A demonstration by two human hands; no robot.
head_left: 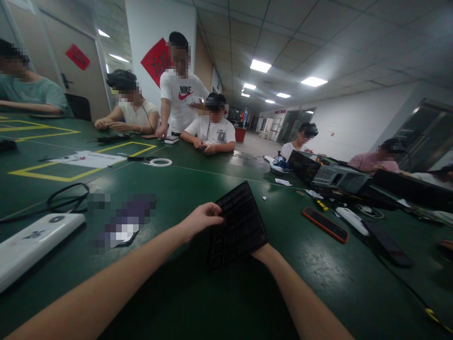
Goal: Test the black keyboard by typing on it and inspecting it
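Note:
A flat black compartment tray [242, 222], its face divided into a grid of dark cells, is held tilted above the green table. My right hand [261, 252] supports it from behind at the lower right; most of its fingers are hidden by the tray. Over the tray's left side, my left hand [203, 218] is closed, with thumb and fingers brought together in a pinch. Whatever lies between those fingertips, if anything, is too small to make out. The contents of the dark cells cannot be told.
On the green table [198, 189], a white power bank [35, 245] marked 26 and a blurred dark phone [129, 217] lie left. An orange-edged phone [324, 225], a white device [352, 221] and an opened computer case [339, 177] are right. A tape roll [160, 162] lies ahead. Several people sit around.

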